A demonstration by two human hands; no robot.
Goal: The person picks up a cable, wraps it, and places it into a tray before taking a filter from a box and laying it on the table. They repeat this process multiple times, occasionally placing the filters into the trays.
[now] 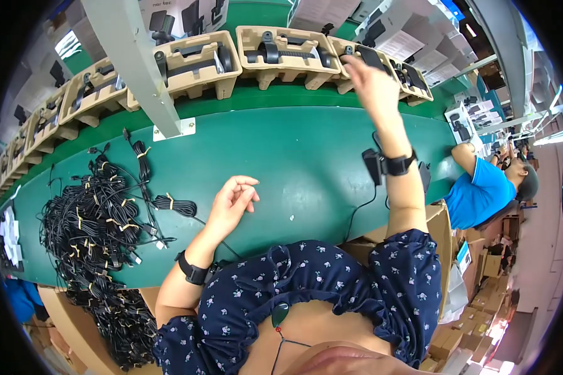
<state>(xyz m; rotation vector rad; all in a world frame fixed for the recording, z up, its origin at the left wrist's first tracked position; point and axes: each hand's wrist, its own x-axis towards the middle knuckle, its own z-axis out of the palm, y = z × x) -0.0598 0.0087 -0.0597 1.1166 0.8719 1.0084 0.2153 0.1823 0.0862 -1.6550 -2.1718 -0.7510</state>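
My right hand [375,87] reaches to the far right, fingers extended over the edge of a brown moulded-pulp tray [336,45]. Black parts lie in that tray; whether my fingertips touch one is hard to tell. Closer to me, my left hand [231,203] hovers above the green table [294,150], its fingers loosely bent and nothing visible in it. Left of it lies a small coiled black cable [176,205] with a light tie. Beyond that spreads a large pile of tied black cables [87,219], hanging over the table's front edge.
More filled pulp trays [288,65] stand in a curved row along the back, with printed boxes [394,37] behind. A grey metal post [128,56] rises from the table at back left. At far right a person in a blue shirt [488,190] sits near cartons [481,312].
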